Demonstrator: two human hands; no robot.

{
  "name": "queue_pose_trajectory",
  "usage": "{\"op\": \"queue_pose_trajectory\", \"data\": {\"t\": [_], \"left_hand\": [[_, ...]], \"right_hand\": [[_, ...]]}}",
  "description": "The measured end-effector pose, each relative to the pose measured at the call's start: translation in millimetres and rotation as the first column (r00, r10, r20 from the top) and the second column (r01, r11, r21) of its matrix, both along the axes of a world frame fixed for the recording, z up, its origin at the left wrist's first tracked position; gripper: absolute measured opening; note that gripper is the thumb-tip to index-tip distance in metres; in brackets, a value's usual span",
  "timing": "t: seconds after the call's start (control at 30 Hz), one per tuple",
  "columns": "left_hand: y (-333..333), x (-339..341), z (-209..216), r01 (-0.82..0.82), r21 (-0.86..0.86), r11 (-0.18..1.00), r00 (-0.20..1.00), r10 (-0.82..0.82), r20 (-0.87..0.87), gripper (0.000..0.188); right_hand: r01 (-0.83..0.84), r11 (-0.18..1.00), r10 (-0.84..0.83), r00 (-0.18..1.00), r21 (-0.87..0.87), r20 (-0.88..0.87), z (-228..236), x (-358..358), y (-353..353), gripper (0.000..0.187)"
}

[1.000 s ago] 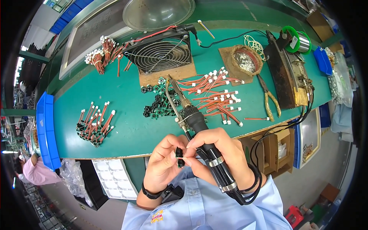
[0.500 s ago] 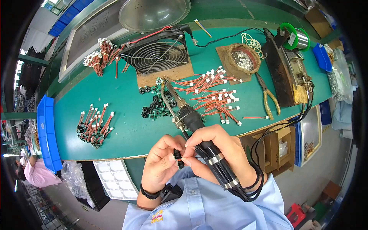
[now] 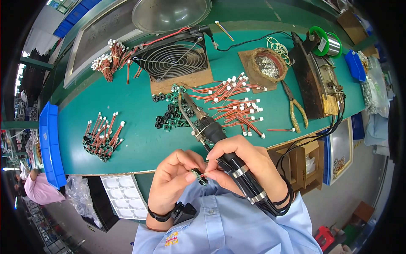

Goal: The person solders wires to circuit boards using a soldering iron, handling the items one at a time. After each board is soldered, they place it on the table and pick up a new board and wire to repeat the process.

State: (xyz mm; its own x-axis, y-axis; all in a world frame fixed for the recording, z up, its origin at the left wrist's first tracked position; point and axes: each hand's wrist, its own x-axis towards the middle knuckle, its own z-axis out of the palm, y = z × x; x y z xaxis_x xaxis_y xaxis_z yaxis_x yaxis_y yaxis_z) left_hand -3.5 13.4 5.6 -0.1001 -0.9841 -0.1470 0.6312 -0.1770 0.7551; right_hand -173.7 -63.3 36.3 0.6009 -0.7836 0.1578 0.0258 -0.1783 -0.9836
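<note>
Between the thumb and fingers of my left hand (image 3: 169, 182) is a small green circuit board (image 3: 200, 178) with a black part on it. My right hand (image 3: 253, 167) is closed round a black soldering iron (image 3: 215, 132), whose metal feed tube runs beside its tip. Thumb and fingertip of that same hand pinch a thin red wire (image 3: 206, 174) against the board's edge; its far end is hidden. The iron's tip points away from me, over a pile of small circuit boards (image 3: 171, 116). To their right lie loose red cables (image 3: 237, 112) with white plugs.
Boards with cables attached (image 3: 101, 142) lie at the left. A fan (image 3: 173, 61), bundled cables (image 3: 103, 65), a solder pot (image 3: 268, 67), pliers (image 3: 296, 106) and a solder spool (image 3: 327, 42) stand or lie farther back. A blue bin (image 3: 51, 144) hangs by the left edge.
The board has turned in my left fingers, so more of its green face shows. My left hand and wrist have shifted slightly left; the iron has hardly moved.
</note>
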Motion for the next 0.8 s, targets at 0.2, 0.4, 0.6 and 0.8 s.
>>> {"op": "queue_pose_trajectory", "data": {"t": [0.2, 0.4, 0.6, 0.8], "left_hand": [[1, -2, 2, -0.011, 0.000, 1.000, 0.996, 0.010, 0.093, 0.008], [-3, -7, 7, -0.136, 0.100, 0.986, 0.985, 0.124, 0.119, 0.017], [-7, -4, -4, -0.314, 0.002, 0.949, 0.907, 0.299, 0.296, 0.010], [-7, -2, -13, -0.396, -0.078, 0.915, 0.839, 0.395, 0.375, 0.010]], "right_hand": [[0.072, 0.996, -0.074, 0.996, -0.046, -0.049, -1, -3, 2, 0.034], [0.199, 0.947, -0.231, 0.968, -0.254, -0.103, -17, -15, 2, 0.043], [0.562, 0.764, -0.568, 0.819, -0.317, 0.081, -32, -48, 33, 0.066], [0.040, 0.757, -0.279, 0.922, -0.652, -0.268, -23, -54, 39, 0.051]]}}
